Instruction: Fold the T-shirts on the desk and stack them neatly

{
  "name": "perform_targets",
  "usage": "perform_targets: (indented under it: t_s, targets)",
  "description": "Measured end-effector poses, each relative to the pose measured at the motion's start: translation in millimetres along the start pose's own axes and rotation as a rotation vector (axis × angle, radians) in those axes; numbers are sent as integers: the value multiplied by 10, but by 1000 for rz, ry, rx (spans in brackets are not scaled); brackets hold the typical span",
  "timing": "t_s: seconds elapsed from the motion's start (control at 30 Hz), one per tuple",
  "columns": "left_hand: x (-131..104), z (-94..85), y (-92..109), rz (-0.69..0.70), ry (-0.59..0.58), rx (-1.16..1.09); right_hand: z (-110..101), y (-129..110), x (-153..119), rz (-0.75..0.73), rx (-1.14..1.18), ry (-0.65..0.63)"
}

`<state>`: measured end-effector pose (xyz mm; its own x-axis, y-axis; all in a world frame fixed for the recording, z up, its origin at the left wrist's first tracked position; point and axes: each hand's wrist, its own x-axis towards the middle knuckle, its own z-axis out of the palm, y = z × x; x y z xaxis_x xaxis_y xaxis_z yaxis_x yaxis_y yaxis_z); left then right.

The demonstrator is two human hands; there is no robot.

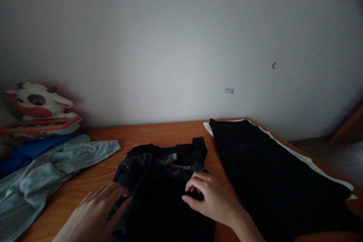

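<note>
A dark garment (161, 200) lies in front of me, loosely spread and wrinkled near its top edge, where pale labels show at the neck opening. Over its left side hovers my left hand (98, 210), fingers bent and thumb held apart, with nothing in it. On the opposite side my right hand (208, 196) is curved above the cloth, a gap showing between thumb and fingers. I cannot tell whether either hand touches the fabric. The garment's lower end runs out of view.
To the right, a long black garment (263, 170) lies over white cloth (320, 166). At left are grey clothing (42, 174), blue cloth (36, 149) and a toy cow with a keyboard (42, 102). The wooden tabletop (124, 132) meets a pale wall (170, 45).
</note>
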<state>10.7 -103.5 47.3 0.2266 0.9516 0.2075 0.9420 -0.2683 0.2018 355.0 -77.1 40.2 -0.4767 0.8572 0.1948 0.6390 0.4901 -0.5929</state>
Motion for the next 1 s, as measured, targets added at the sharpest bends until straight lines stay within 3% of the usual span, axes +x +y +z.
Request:
perform_targets:
  t_s: [0.23,0.4,0.57,0.73,0.8,0.9,1.0]
  targets:
    - [-95,227,-13,-223,-108,-67,16,-10,-175,155,40,-165]
    - [-75,325,50,-251,-108,-94,148,-5,-104,251,-32,-117]
    - [-27,290,69,-248,-145,-32,180,-95,-66,208,-55,-79]
    - [-30,296,73,43,91,0,48,-72,-81,188,59,152]
    - [-53,354,60,104,121,33,17,-35,-71,155,137,278]
    - [-81,448,18,68,73,67,-2,30,-59,109,226,410]
    - [-92,481,-44,-26,37,41,-34,102,-71,89,188,460]
